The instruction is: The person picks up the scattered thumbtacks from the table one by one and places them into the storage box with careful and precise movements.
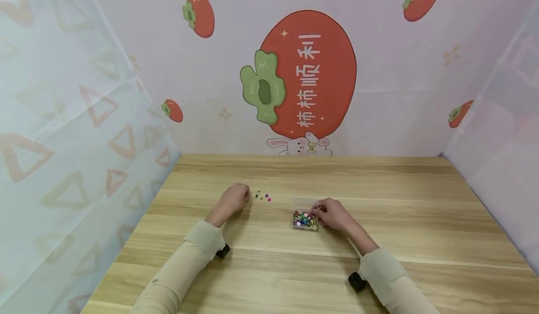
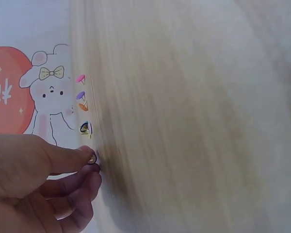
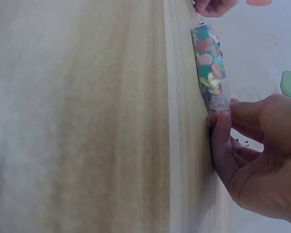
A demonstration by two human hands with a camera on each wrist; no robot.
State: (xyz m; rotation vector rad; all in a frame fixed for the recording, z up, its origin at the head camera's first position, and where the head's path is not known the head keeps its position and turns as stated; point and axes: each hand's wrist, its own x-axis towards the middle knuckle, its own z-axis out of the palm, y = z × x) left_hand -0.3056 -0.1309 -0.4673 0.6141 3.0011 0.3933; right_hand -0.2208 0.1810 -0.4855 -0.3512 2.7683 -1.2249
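My left hand [image 1: 236, 198] is at the left of the table, pinching a small brad [image 2: 92, 158] with a dark rim and pale centre between thumb and forefinger. Beside it lie several loose brads, among them a pink brad [image 2: 81, 78], a purple brad [image 2: 81, 95] and an orange brad [image 2: 83, 107]. A small clear plastic box [image 3: 211, 68] full of coloured brads sits to the right, its transparent lid [image 1: 304, 204] raised at the back. My right hand [image 1: 332, 213] grips the box's right end with thumb and fingers; the fingertips are partly hidden in the head view.
The wooden table [image 1: 269, 267] stretches around both hands. A printed backdrop [image 1: 379, 117] with persimmons and a rabbit rises at its back edge, and cloth walls stand at left [image 1: 63, 117] and right [image 1: 505, 141]. Black wrist cameras are strapped beneath both sleeves.
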